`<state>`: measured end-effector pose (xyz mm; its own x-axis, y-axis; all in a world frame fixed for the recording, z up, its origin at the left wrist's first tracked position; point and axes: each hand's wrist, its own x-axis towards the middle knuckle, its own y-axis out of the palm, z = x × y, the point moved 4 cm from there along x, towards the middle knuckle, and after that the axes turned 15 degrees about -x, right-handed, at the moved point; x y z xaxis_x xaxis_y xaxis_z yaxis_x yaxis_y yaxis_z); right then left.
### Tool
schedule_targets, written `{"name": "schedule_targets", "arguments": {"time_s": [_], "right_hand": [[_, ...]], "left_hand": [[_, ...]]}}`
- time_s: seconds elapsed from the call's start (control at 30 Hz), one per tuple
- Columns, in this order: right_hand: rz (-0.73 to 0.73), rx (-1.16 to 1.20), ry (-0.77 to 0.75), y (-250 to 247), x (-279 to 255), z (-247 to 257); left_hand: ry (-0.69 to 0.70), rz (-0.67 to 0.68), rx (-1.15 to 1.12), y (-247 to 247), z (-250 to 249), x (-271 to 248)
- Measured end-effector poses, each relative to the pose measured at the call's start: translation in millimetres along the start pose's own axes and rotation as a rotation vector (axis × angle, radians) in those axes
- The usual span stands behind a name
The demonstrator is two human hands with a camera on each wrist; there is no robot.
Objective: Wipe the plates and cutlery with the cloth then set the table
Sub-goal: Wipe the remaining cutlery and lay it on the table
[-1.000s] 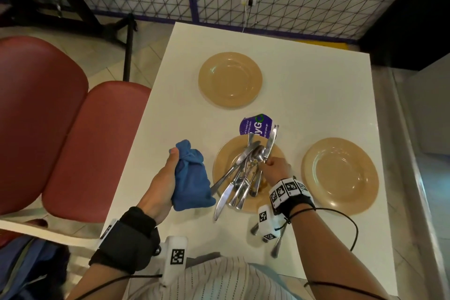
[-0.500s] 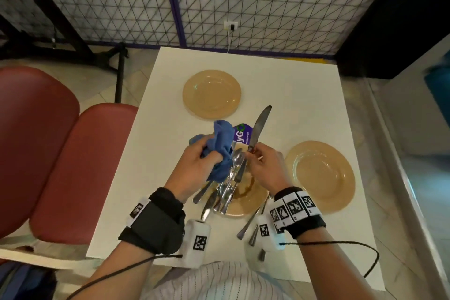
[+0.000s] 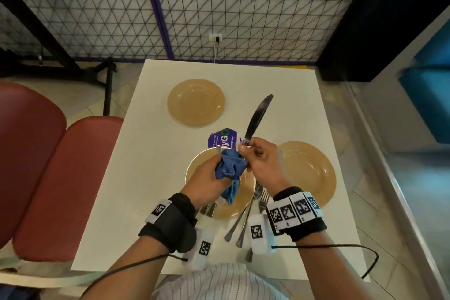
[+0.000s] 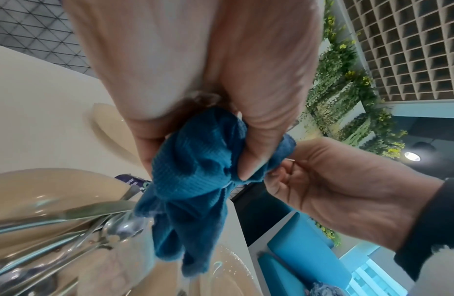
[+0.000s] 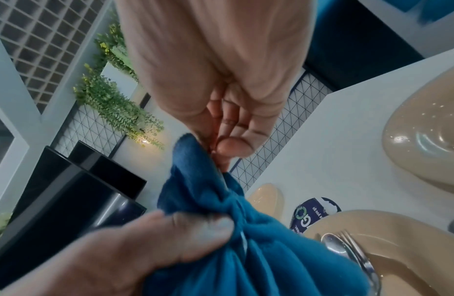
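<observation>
One table knife at frame centre, pinched in right hand, handle wrapped by blue cloth gripped in left hand. Remaining cutlery piled on near plate: wiping barely begun, table not set.

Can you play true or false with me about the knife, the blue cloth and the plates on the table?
1. The right hand holds a knife with its blade pointing up and away. True.
2. The left hand grips a red cloth. False: the cloth is blue.
3. There are three tan plates on the white table. True: a far plate, a right plate and a near plate.
4. The rest of the cutlery lies on the far plate. False: the cutlery rests on the near plate.
5. The cloth lies flat on the table. False: it is bunched in the left hand against the knife's handle.
</observation>
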<state>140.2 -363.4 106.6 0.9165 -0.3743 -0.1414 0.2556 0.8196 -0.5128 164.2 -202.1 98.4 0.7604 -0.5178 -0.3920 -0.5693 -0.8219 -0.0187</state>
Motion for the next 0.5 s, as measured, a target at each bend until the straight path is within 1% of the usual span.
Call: {"name": "schedule_targets", "arguments": {"time_s": [0.1,0.2,0.3,0.37,0.43,0.5], "right_hand": [[0.024,0.065,0.036,-1.5,-1.4,-0.6],[0.071,0.103,0.083,6.7,-3.9,-5.3],[0.107,0.115,0.084,10.2,-2.8,-2.8],[0.086,0.123,0.08,0.1,1.8,3.1],[0.036,0.19,0.089,-17.8,7.0,10.6],[0.003,0.245,0.084,-33.4,11.2,18.8]], "left_hand": [[-0.01,0.009,0.021,-1.3,2.9,-5.3],[0.038,-0.023,-0.019,-0.9,-2.3,-3.2],[0.079,-0.04,-0.064,4.0,-5.6,-3.3],[0.059,-0.029,-0.078,2.6,3.3,-9.1],[0.011,0.0,-0.041,-5.0,18.1,-19.0],[-0.014,-0.019,-0.014,-18.9,25.2,-26.6]]}}
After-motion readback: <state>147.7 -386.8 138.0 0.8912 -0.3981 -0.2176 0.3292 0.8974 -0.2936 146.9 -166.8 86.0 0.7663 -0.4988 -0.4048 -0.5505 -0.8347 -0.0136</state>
